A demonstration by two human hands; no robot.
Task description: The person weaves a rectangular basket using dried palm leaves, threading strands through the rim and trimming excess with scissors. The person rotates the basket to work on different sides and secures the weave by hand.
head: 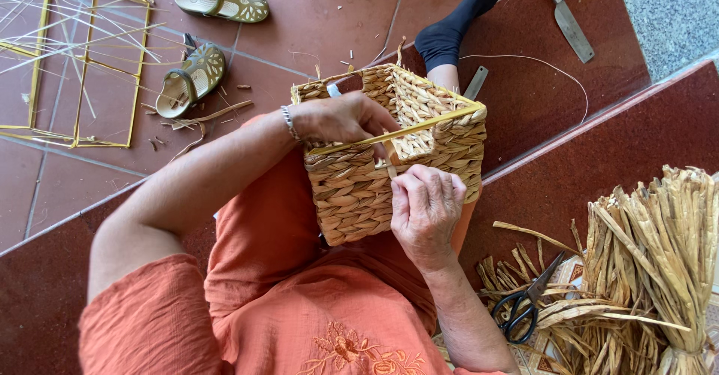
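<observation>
A square woven straw basket [352,195] with a yellow frame rim rests on my lap, against my orange clothes. My left hand [341,118], with a bracelet on the wrist, reaches over the rim and grips the basket's near edge, fingers inside. My right hand [425,204] presses on the basket's side wall and pinches a flat straw strand [390,167] just below the rim. My foot in a black sock [449,30] sticks out beyond the basket.
A bundle of dried straw [651,255] lies at right with black scissors [524,304] beside it. A knife [565,15] lies on the red step. Two sandals [202,38] and a yellow wire frame [82,60] with loose strands lie on the tiled floor at left.
</observation>
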